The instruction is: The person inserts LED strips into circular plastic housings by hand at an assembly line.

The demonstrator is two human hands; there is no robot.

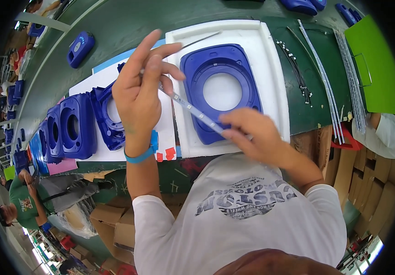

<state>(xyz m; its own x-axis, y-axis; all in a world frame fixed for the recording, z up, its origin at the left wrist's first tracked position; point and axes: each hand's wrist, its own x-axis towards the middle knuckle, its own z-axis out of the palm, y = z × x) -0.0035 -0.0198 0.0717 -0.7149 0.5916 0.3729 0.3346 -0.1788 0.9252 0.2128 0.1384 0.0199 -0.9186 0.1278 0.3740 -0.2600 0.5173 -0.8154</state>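
Observation:
A pale, narrow LED strip (197, 112) slants between my two hands, above a blue plastic housing (197, 94) with a large round opening. My right hand (254, 135) pinches its lower end between thumb and fingers. The upper end runs into my left hand (140, 98), whose fingers are partly curled around it with the index finger raised. From the left fingers sticks out a thin dark rod-shaped tool (202, 39); its handle is hidden. Under the housing is a white foam tray (275, 87). A blue band circles my left wrist.
Several blue housings (84, 128) stand in a row on the left. Right of the tray lie dark cables with white connectors (296, 73), pale strips (321, 68) and a bundle of clear strips (351, 78), beside a green panel (376, 59). Red tape pieces (170, 153) lie near my left wrist.

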